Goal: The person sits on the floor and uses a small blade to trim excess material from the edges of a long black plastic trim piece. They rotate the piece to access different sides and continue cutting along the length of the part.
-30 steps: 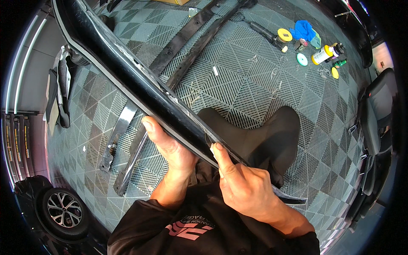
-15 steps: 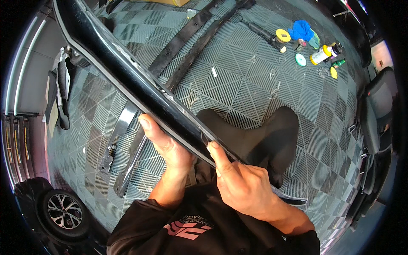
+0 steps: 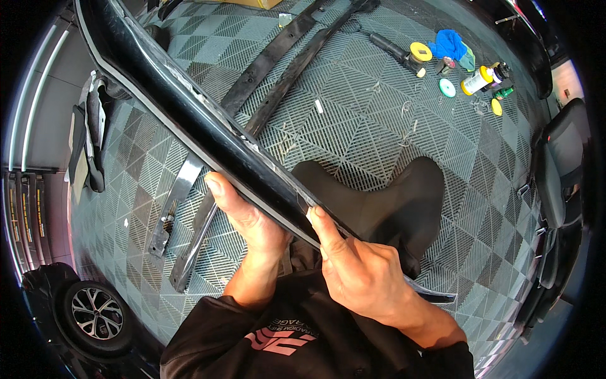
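Note:
A long, glossy black car trim piece [image 3: 208, 132] with a channel-like hollow runs slantwise across me, from the upper left down to the lower right. Its rim facing my left hand has a grey edge, and pale smears or film show along the far rim. My left hand [image 3: 255, 227] grips it from the near side, thumb up along the grey edge and fingers hidden beneath. Farther down the piece, my right hand [image 3: 363, 271] is closed at it, a fingertip pressed into the channel by the far rim. Whatever lies under that fingertip is too small to make out.
Other dark trim strips [image 3: 271, 66] lie on the grey tiled grating floor [image 3: 353, 126]. A polisher [image 3: 398, 54], blue cloth [image 3: 448, 45], bottle [image 3: 476, 81] and pads stand far right. My knees [image 3: 404, 202] are beneath the piece. A car wheel [image 3: 98, 312] is at lower left, seats [image 3: 562, 164] at right.
The trim piece has shifted very slightly, its upper end a little to the left. Both hands keep their hold, and the right fingertip has moved up a touch.

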The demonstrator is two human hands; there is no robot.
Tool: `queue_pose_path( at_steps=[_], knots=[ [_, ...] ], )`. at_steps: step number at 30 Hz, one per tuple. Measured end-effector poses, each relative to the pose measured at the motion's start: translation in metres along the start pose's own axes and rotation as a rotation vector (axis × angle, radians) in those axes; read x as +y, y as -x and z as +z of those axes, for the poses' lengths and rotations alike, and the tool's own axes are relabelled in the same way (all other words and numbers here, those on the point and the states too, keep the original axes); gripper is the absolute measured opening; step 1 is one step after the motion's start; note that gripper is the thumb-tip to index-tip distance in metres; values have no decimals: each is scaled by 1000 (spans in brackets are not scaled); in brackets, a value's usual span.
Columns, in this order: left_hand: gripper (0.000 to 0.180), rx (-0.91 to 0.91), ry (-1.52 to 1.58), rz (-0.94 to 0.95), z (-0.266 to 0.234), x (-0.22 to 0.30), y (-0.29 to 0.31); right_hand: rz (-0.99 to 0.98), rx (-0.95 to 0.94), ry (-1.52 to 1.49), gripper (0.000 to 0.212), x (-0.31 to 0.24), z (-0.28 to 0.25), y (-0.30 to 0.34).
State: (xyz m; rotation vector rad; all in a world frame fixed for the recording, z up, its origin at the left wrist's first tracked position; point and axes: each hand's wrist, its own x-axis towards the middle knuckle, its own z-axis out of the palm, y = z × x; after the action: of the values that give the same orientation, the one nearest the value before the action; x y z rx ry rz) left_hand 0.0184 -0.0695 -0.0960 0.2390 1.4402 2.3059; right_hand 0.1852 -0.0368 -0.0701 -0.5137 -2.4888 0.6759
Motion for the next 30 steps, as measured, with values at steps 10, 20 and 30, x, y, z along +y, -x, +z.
queue_pose_path(
  at_steps=[10,20,30],
  knots=[
    [76,-21,83,-42,-4,-3,1,32,-2,20,69,-2,3,10],
    [75,-24,62,-2,-5,0,2,52,-5,-13,68,-3,5,15],
    [75,-20,19,10,-8,-3,-1,61,0,-48,68,1,7,23]
  ],
)
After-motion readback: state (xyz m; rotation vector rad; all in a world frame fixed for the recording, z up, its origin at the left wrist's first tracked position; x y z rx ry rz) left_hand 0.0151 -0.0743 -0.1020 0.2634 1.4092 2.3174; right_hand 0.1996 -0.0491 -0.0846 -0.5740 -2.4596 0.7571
